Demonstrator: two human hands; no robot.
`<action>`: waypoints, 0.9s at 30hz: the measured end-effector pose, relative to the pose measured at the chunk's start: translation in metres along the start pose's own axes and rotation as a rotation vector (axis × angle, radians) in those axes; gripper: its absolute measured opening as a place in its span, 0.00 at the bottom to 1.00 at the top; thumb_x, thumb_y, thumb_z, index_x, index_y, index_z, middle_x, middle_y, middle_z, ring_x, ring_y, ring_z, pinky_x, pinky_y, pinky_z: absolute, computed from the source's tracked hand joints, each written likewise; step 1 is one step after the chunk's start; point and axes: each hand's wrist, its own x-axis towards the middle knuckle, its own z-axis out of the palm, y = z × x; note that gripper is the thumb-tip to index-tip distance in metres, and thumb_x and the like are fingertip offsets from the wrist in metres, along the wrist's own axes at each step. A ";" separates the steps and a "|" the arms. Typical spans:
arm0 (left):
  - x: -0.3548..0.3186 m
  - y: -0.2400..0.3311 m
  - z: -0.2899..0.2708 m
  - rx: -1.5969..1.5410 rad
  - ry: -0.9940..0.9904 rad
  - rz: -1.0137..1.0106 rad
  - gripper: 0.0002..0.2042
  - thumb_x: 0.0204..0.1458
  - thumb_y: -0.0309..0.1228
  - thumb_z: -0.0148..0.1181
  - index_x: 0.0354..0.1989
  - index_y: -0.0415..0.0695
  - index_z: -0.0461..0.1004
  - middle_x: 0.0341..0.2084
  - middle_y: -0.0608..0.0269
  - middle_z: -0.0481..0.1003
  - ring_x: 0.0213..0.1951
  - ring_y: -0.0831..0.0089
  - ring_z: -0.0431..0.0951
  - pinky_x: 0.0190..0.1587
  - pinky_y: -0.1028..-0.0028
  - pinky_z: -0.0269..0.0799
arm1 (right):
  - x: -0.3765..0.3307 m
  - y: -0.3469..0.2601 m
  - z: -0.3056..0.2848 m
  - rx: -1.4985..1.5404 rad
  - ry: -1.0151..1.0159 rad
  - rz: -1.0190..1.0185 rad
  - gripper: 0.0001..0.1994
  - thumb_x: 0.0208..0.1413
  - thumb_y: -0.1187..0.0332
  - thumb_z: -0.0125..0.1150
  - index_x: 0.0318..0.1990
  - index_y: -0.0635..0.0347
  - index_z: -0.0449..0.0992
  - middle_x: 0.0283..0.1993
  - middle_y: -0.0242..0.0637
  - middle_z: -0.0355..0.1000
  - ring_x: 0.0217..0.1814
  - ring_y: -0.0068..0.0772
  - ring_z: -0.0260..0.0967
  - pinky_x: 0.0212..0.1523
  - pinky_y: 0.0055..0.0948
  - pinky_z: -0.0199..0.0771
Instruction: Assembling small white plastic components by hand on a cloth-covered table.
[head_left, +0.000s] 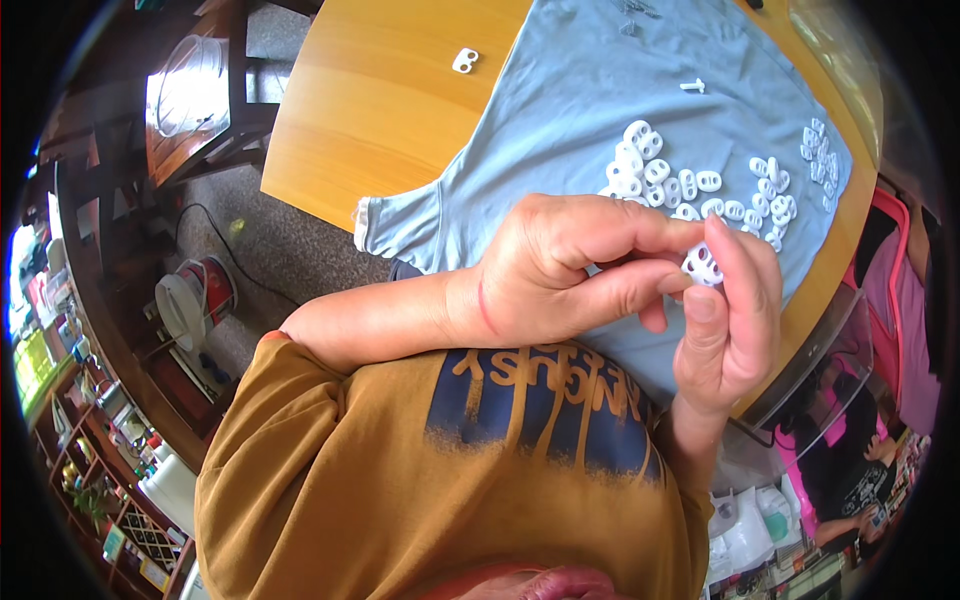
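Observation:
My left hand (570,270) and my right hand (735,315) meet over the light blue shirt (560,130) spread on the table. Between their fingertips is a small white plastic piece with several holes (703,265). The left thumb and index finger pinch it from the left. On the other side, the right thumb and fingers close round it. Just beyond the hands lies a loose group of similar white two-holed pieces (655,170). A second cluster of white pieces (772,200) sits to its right, partly behind my fingers.
Smaller white parts (820,155) lie near the shirt's right edge. A white T-shaped part (692,87) and small dark metal bits (640,12) are farther off. One white piece (465,60) rests on the bare wooden table (390,110). Another person (860,470) is at lower right.

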 end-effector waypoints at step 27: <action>0.017 0.019 -0.002 -0.463 0.129 -0.334 0.08 0.54 0.23 0.50 0.41 0.34 0.69 0.32 0.58 0.74 0.29 0.76 0.75 0.33 0.77 0.73 | 0.010 -0.002 0.009 -0.087 0.105 -0.011 0.20 0.50 0.74 0.57 0.51 0.73 0.66 0.33 0.42 0.69 0.31 0.34 0.66 0.31 0.28 0.68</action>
